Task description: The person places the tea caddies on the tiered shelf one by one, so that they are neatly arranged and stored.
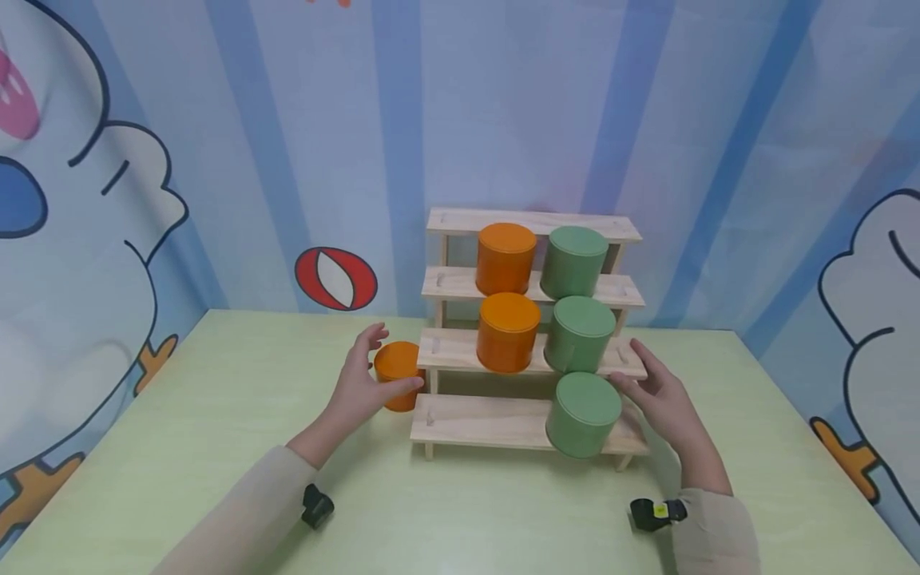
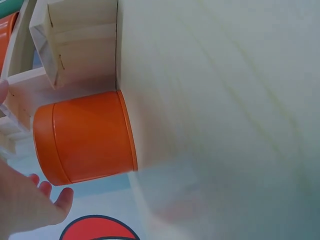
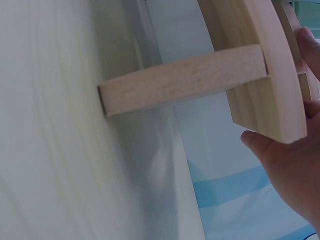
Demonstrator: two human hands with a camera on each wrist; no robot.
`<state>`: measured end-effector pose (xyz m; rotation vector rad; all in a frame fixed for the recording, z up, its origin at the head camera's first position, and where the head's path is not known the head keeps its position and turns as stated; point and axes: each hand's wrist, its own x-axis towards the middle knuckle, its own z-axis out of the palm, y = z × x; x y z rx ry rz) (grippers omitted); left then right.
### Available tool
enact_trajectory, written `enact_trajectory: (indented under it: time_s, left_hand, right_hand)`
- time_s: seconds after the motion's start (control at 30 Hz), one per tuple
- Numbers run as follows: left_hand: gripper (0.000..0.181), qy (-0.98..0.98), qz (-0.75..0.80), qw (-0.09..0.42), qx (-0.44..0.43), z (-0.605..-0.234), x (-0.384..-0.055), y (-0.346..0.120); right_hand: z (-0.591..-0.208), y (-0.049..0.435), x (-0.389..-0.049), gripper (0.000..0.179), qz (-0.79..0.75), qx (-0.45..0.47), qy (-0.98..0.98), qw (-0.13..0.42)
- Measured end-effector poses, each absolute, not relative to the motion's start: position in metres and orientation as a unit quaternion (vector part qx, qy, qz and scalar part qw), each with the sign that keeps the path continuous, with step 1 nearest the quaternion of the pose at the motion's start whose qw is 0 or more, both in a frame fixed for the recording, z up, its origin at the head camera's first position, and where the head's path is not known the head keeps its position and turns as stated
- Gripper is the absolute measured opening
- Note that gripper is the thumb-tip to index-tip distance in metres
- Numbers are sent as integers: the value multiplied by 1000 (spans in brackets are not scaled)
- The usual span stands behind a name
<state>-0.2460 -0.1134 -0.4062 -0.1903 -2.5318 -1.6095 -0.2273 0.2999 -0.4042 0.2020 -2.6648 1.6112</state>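
My left hand (image 1: 359,379) is spread around an orange lidded canister (image 1: 397,363), which stands on the table against the left side of a stepped wooden shelf (image 1: 477,419). In the left wrist view, its fingertips (image 2: 64,200) sit just behind that canister (image 2: 90,140), with a gap showing, and the thumb is near the shelf's edge. On the opposite side, my right hand (image 1: 661,399) holds the end of the shelf's second step from the bottom, thumb toward the front and fingers toward the back. Close to that thumb are green canisters (image 1: 584,415).
Two more orange canisters (image 1: 507,334) stand on the middle steps, left of two green ones (image 1: 580,334). A third green canister is on the lowest step. Behind the pale table (image 1: 503,519) hangs a striped blue backdrop (image 1: 496,104) with cartoon figures.
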Motion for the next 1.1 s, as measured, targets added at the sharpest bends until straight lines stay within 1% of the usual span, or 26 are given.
enact_trajectory:
  time_s: [0.47,0.7,1.1]
  left_hand:
    - [96,-827,-559,33,-47,-410,-254,-116]
    - [98,-823,-567,7,-34,-415,-258,-116]
    - [94,-826,-563,-19,-24,-416,-261,-117]
  right_hand:
    - [-404,299,-227,80,520,67,-851,13]
    - [-404,299,-227,80,516,61,-854,12]
    - [-403,298,-226,80,515,61,-855,13]
